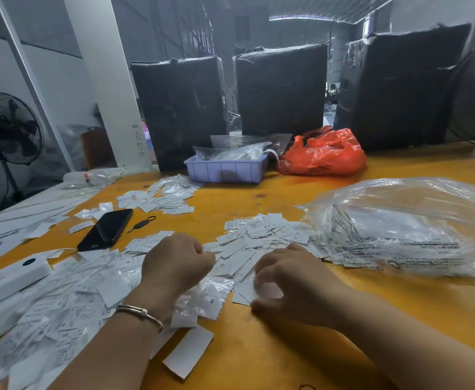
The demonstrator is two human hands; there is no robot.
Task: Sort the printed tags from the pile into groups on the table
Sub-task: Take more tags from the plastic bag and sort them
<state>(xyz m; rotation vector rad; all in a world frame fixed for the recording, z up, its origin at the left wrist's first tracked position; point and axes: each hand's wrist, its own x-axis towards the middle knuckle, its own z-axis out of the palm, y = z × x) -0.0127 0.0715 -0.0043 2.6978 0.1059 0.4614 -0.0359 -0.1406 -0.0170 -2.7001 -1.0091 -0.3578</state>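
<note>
Left hand (178, 257) fisted, pinching a tag (210, 247) over the pile (244, 249), right hand (289, 280) curled, blurred, fingering tags (249, 289) on the table (287, 192)

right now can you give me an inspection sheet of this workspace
surface: orange table, bare at the right.
job's things: heap of printed tags at the left; smaller spread ahead of the hands.
clutter: black phone, white device, lilac tray, red bag, big clear bag.
grippers: left hand curled, pinching a tag; right hand curled over tags, blurred.
cables: nothing seen.
surroundings: three black wrapped bales behind; fan at the left.
</note>
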